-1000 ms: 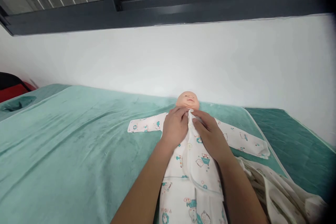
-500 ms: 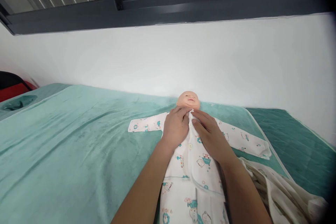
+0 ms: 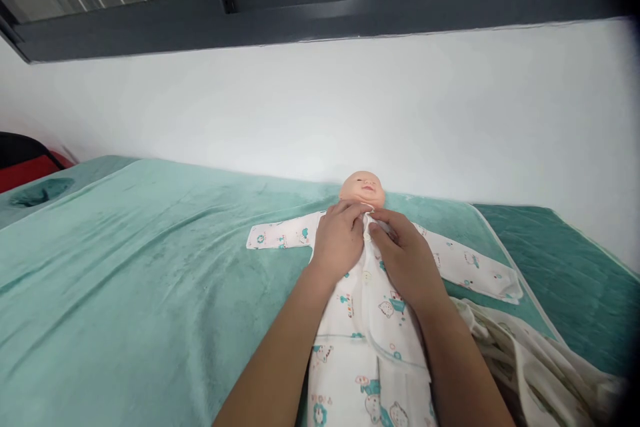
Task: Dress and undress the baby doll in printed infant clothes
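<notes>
Printed top (image 3: 354,310) on doll (image 3: 363,187), face-up on green blanket (image 3: 150,280). Left hand (image 3: 342,237) and right hand (image 3: 406,250) pinching its front at neckline (image 3: 367,218).

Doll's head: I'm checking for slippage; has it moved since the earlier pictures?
No: against the green blanket, the doll's head shows no clear shift either way.

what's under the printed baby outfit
The teal blanket lies beneath the printed baby outfit and shows around it. Only the doll's head shows beyond the neckline; any body inside is covered.
</notes>
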The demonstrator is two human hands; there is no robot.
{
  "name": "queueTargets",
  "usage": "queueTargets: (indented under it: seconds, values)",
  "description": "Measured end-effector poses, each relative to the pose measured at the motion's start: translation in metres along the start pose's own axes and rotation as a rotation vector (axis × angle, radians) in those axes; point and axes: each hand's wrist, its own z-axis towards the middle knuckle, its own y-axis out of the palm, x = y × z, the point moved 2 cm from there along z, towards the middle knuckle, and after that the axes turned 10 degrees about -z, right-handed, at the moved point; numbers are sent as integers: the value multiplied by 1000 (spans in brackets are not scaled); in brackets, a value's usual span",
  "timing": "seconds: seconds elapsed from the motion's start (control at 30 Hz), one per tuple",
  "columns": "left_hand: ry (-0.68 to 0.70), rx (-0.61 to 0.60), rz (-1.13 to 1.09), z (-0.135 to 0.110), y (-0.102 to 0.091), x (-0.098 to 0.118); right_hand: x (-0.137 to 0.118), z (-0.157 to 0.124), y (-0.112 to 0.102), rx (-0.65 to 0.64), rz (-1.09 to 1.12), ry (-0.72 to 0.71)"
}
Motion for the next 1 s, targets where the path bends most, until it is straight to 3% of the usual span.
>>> queueTargets:
  seconds: [0.3, 0.47, 0.63, 0.73, 1.0]
  values:
    - [1, 19, -21, 1, 0, 2, -2, -1, -5, 28, 176, 194]
    - [-6, 73, -63, -8, -2, 4, 0, -15, -6, 50, 282, 102]
    - [106, 50, -102, -43, -12, 7, 1, -40, -9, 78, 205, -47]
    - [104, 10, -118, -56, -17, 6, 2, -47, -9, 103, 173, -124]
    - [49, -35, -227, -47, -20, 1, 0, -47, -8, 120, 143, -105]
